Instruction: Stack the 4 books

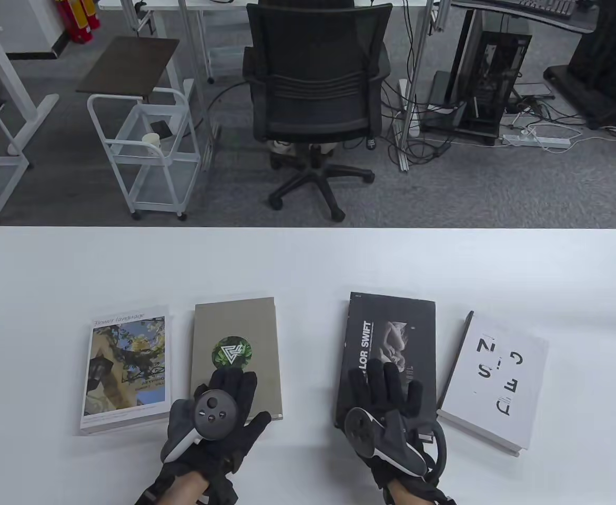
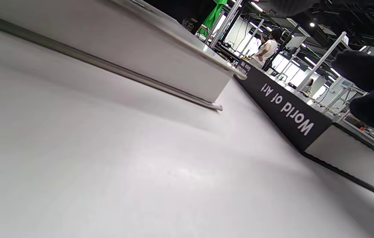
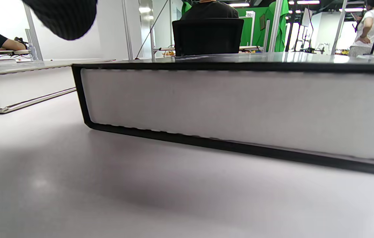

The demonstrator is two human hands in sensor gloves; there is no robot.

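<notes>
Both hands lie flat with fingers spread, the left hand (image 1: pixel 217 415) on the tan book (image 1: pixel 236 357) and the right hand (image 1: pixel 386 415) on the black book (image 1: pixel 392 336), each book's long axis running away from the table's (image 1: pixel 308 263) near edge.

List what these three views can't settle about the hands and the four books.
- Table view: left hand lies over the grey book; the tracker hides whether its fingers press or hover.
- Table view: right hand covers the black book, cutting off the title's start.
- Left wrist view: only dark fingertips at the right edge; contact not shown.
- Right wrist view: the black book's page edge fills the frame; its cover is unseen.
</notes>
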